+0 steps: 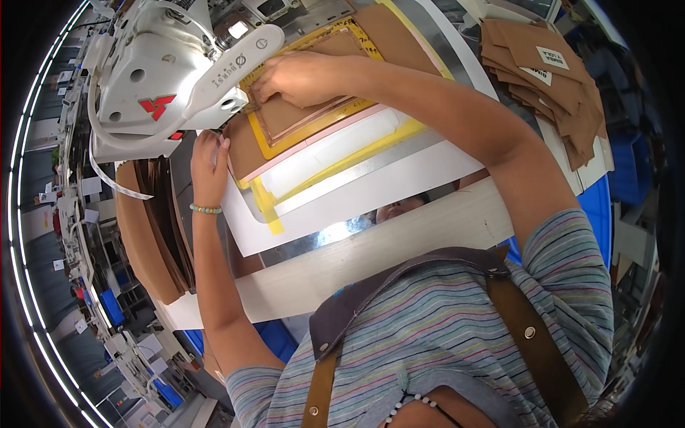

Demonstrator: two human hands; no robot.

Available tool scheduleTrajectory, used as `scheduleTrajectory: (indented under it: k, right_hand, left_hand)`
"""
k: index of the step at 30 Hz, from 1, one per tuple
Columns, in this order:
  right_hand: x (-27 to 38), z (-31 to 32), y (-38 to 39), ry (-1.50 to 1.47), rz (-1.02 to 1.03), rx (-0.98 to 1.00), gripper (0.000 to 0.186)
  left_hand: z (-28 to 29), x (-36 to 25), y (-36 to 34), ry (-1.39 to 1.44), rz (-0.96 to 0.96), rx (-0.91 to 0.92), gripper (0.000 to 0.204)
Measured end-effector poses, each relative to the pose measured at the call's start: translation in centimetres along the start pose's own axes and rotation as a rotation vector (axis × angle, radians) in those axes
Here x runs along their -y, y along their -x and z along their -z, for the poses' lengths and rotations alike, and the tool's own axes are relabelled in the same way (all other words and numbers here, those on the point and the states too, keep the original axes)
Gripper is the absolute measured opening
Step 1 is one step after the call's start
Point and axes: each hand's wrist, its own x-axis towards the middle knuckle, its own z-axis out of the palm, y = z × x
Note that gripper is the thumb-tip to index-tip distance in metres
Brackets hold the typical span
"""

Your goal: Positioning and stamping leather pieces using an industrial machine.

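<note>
By the white machine [146,89], the right hand [303,78] lies over the yellow frame [314,129], perhaps to steady it. The left hand [210,169] is at the brown sheet's [243,151] edge. Their grip I cannot tell.

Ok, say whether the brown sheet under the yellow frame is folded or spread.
Spread: the brown sheet lies flat, visible inside and outside the yellow frame.

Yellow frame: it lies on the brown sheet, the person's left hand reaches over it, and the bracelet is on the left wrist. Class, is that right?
One detail is wrong: in the head view, the right hand reaches over the yellow frame, not the left. The frame does lie on the brown sheet, and the bracelet is on the left wrist.
</note>
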Motion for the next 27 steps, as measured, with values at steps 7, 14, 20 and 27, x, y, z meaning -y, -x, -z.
scheduleTrajectory:
  k: [7,14,20,27]
  right_hand:
    - [0.9,0.4,0.3,-0.128,0.01,0.058,0.035]
    - [1.7,0.3,1.8,-0.121,0.069,0.052,0.029]
    - [3.3,3.4,4.7,-0.074,0.118,0.151,0.028]
    - [0.6,4.3,14.4,0.377,-0.174,-0.05,0.034]
  left_hand:
    - [2.0,-2.7,3.2,-0.03,-0.102,0.028,0.028]
    - [2.5,-5.9,3.6,-0.014,-0.121,0.071,0.03]
    - [1.0,-8.2,2.5,0.006,-0.19,0.115,0.027]
    - [-0.2,-9.5,1.1,-0.017,-0.249,0.173,0.041]
